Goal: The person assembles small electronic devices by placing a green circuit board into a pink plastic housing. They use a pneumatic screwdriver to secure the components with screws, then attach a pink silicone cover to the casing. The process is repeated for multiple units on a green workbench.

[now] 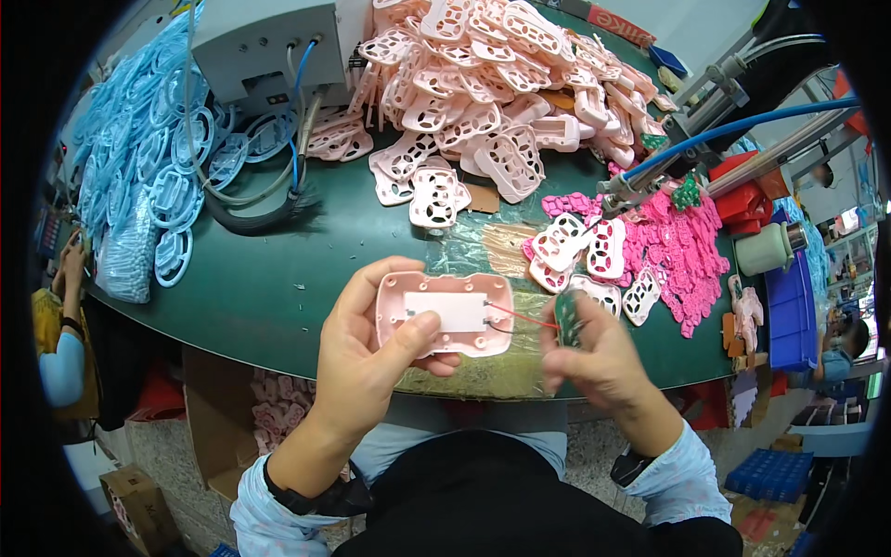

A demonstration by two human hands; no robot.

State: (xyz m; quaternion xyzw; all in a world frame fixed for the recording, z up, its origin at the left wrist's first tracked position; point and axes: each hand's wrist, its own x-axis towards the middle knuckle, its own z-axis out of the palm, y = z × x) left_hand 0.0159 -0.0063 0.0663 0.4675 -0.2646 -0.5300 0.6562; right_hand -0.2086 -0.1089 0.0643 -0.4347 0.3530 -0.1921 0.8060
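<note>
My left hand (371,348) grips a pale pink plastic housing (444,345), its hollow side facing up. The thumb presses on a white rectangular block (455,312) seated inside the housing. From the block's right end, a red wire (520,317) and a black wire run across toward my right hand (594,348). There, a small green circuit board (567,317) is pinched upright between thumb and fingers, apart from the housing. Both hands are above the table's near edge, over a taped, yellowish patch (464,376).
A big heap of pale pink frames (483,84) covers the far table. Bright pink parts (673,246) lie at right, below a metal-armed machine (640,176). Blue plastic parts (167,158) are piled left, beside a grey box with cables (269,46). A blue bin (794,316) stands far right.
</note>
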